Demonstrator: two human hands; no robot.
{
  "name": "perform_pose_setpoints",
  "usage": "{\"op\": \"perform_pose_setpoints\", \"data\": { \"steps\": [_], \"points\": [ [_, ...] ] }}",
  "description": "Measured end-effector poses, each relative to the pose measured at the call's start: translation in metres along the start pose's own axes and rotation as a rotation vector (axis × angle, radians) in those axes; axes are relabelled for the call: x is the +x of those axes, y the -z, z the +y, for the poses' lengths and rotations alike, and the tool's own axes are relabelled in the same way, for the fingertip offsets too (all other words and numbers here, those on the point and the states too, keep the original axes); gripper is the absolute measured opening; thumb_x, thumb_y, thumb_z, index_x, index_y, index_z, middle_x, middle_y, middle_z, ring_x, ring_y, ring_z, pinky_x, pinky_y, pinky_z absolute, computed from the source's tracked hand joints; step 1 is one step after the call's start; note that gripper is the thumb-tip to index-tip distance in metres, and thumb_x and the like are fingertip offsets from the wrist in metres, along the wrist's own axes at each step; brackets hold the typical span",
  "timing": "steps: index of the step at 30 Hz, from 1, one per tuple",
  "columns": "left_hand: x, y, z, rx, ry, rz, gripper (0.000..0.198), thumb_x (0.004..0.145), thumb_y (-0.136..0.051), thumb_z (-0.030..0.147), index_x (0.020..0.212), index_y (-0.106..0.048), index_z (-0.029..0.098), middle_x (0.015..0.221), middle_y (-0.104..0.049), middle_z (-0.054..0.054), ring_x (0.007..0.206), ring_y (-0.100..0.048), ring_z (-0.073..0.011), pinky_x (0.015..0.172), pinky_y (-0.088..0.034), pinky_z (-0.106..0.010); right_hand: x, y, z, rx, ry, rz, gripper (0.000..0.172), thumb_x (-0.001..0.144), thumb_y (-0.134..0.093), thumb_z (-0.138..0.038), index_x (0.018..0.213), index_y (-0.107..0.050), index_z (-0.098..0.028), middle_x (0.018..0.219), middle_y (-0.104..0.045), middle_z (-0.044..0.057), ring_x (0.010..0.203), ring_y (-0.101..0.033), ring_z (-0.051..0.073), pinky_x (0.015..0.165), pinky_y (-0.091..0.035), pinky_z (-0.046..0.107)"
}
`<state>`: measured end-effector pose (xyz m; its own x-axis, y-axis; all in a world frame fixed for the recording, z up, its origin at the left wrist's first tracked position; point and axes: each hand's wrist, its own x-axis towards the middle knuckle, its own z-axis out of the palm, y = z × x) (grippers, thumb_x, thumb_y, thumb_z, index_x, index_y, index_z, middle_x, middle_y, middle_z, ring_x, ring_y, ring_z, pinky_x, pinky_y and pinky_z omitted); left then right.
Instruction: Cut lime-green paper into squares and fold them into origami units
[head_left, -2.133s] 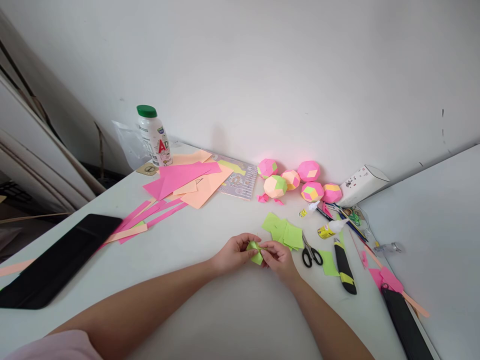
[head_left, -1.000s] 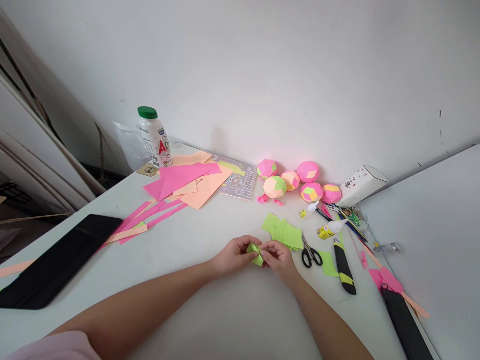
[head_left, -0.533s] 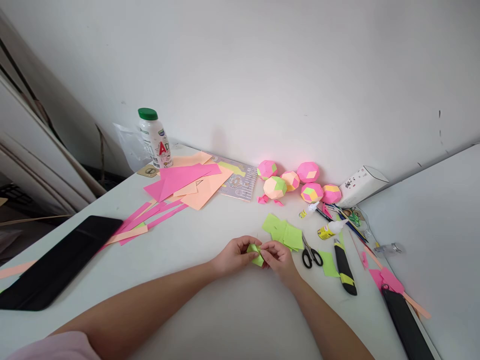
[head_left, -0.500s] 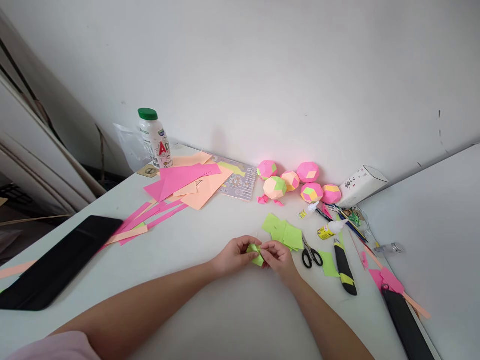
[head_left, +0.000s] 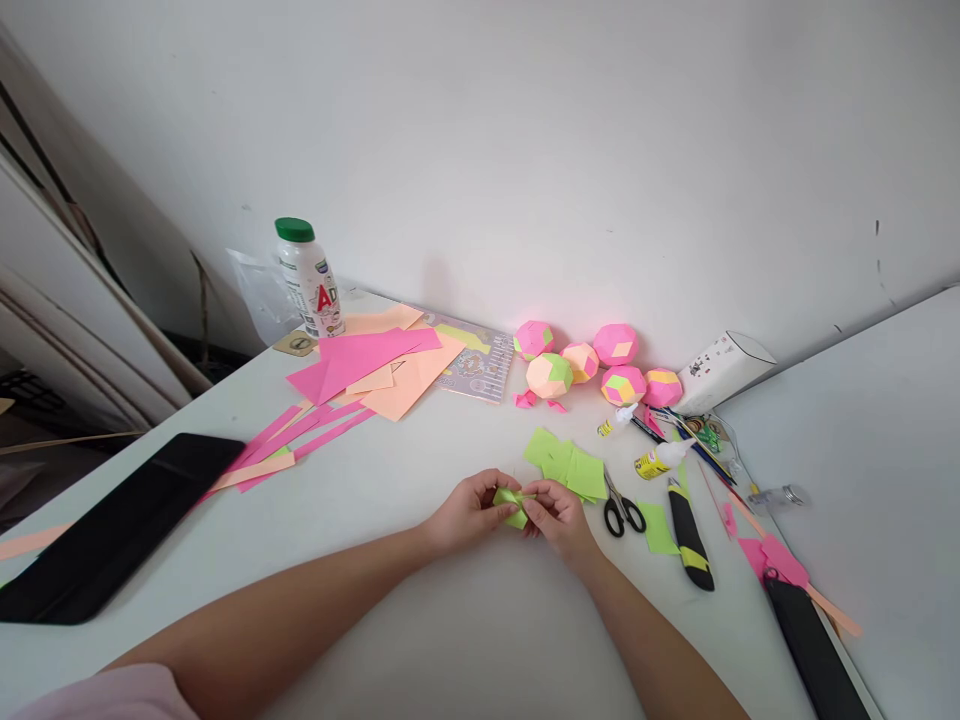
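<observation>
My left hand (head_left: pixel 466 512) and my right hand (head_left: pixel 559 518) meet over the white table (head_left: pixel 420 640) and pinch a small folded green paper piece (head_left: pixel 512 503) between their fingertips. Most of the piece is hidden by my fingers. Just beyond my right hand lies a loose pile of green paper squares (head_left: pixel 568 463). Black-handled scissors (head_left: pixel 619 508) rest to the right of that hand.
Several pink, green and orange paper balls (head_left: pixel 596 366) sit by the wall. Pink and orange sheets (head_left: pixel 379 365) and strips lie at left, with a green-capped bottle (head_left: pixel 307 277) and a black tablet (head_left: pixel 112 525). Glue bottles (head_left: pixel 657 459), a black-yellow cutter (head_left: pixel 690 533) and pens lie at right.
My fingers have shifted slightly on the green paper piece, pressing it flatter. Both hands stay in the same spot on the table.
</observation>
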<state>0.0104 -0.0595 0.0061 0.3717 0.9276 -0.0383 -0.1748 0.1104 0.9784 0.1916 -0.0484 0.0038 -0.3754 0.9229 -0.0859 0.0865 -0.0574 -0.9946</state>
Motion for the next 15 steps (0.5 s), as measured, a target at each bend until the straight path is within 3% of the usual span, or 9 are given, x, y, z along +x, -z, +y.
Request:
{"op": "perform_pose_setpoints", "data": {
  "steps": [9, 15],
  "points": [
    [-0.0001, -0.0006, 0.0002, -0.086, -0.016, -0.098, 0.037, 0.077, -0.064, 0.043, 0.100, -0.054, 0.016, 0.082, -0.066, -0.005, 0.076, -0.064, -0.0185, 0.067, -0.047, -0.031, -0.0001, 0.0003, 0.0024, 0.011, 0.021, -0.032, 0.024, 0.080, -0.064, -0.040, 0.089, -0.060, -0.019, 0.063, -0.064, -0.002, 0.049, -0.059, 0.011, 0.050, -0.049, 0.025],
    [0.0001, 0.0008, -0.0028, 0.022, 0.003, -0.065, 0.033, 0.078, -0.062, 0.044, 0.095, -0.057, 0.015, 0.082, -0.066, -0.005, 0.072, -0.062, -0.0159, 0.059, -0.043, -0.025, 0.0002, -0.0009, -0.0006, 0.002, 0.018, -0.015, 0.023, 0.075, -0.067, -0.040, 0.081, -0.059, -0.019, 0.065, -0.062, -0.002, 0.050, -0.058, 0.011, 0.049, -0.049, 0.024]
  ]
}}
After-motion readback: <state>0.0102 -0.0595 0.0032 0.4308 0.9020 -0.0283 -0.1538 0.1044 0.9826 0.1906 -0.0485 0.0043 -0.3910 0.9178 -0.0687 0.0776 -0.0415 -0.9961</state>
